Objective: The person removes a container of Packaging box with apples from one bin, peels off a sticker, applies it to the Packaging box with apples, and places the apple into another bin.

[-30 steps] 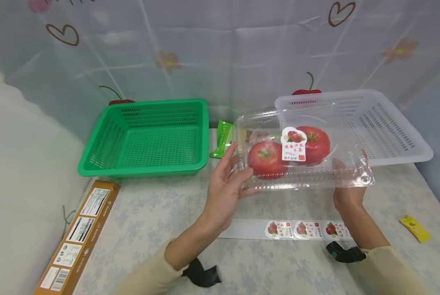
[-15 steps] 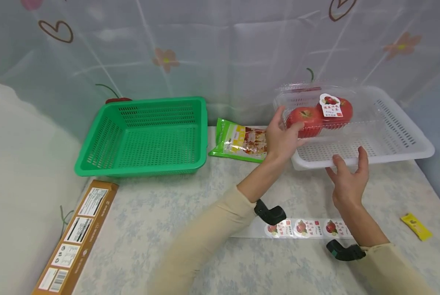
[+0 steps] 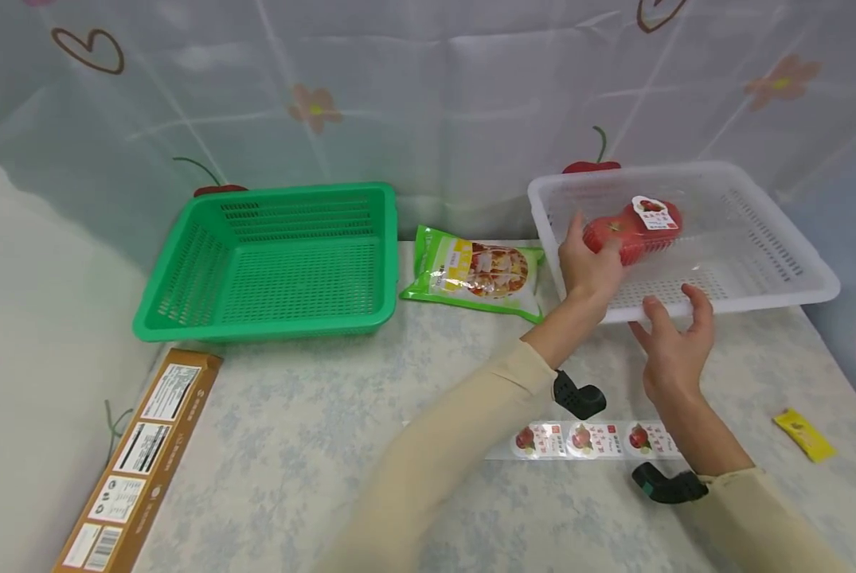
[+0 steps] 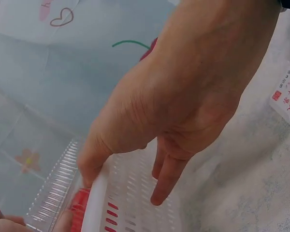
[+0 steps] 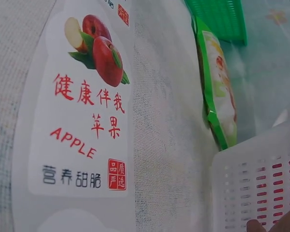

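Your left hand [image 3: 591, 267] reaches over the near wall of the white basket [image 3: 779, 298] and grips the left end of the clear box of apples [image 3: 635, 227], which sits inside the basket toward its back left part; your thumb lies on the box's near side and your fingers curl around its end. Your right hand [image 3: 674, 342] hovers just in front of the basket's near rim, fingers spread and relaxed, holding nothing. To the left of the basket lies a green snack bag [image 3: 478, 274] on the worktop [image 3: 313, 446], and farther left stands a green basket [image 3: 277, 263]. In front of the white basket, a strip of apple stickers [image 3: 592, 439] lies flat.
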A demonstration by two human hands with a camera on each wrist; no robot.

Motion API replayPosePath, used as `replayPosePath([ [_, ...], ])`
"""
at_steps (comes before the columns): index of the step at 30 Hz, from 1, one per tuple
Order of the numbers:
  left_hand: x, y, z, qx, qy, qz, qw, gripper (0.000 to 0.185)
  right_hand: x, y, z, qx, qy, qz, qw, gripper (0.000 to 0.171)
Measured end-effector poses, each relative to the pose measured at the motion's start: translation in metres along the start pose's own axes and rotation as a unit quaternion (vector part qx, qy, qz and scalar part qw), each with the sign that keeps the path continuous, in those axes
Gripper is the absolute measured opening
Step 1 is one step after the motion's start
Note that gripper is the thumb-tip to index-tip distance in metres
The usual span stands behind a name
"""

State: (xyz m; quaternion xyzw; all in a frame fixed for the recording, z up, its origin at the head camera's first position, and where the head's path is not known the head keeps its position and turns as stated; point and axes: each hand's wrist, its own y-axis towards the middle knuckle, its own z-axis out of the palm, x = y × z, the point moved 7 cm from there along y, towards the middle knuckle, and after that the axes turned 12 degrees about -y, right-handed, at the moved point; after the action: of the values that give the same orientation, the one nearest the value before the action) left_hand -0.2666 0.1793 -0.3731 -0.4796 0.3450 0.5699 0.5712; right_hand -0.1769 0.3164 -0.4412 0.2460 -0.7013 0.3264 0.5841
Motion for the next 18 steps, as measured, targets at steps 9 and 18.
replayPosePath([
  [9,0.016,0.006,0.008,-0.015,0.025,-0.034,0.999,0.06,0.003,-0.002,-0.002,-0.004,0.011,0.008,1.0,0.06],
  [18,0.021,0.012,0.01,0.029,0.096,-0.055,0.9935,0.065,0.003,-0.002,0.0,-0.005,0.004,0.003,1.0,0.063],
])
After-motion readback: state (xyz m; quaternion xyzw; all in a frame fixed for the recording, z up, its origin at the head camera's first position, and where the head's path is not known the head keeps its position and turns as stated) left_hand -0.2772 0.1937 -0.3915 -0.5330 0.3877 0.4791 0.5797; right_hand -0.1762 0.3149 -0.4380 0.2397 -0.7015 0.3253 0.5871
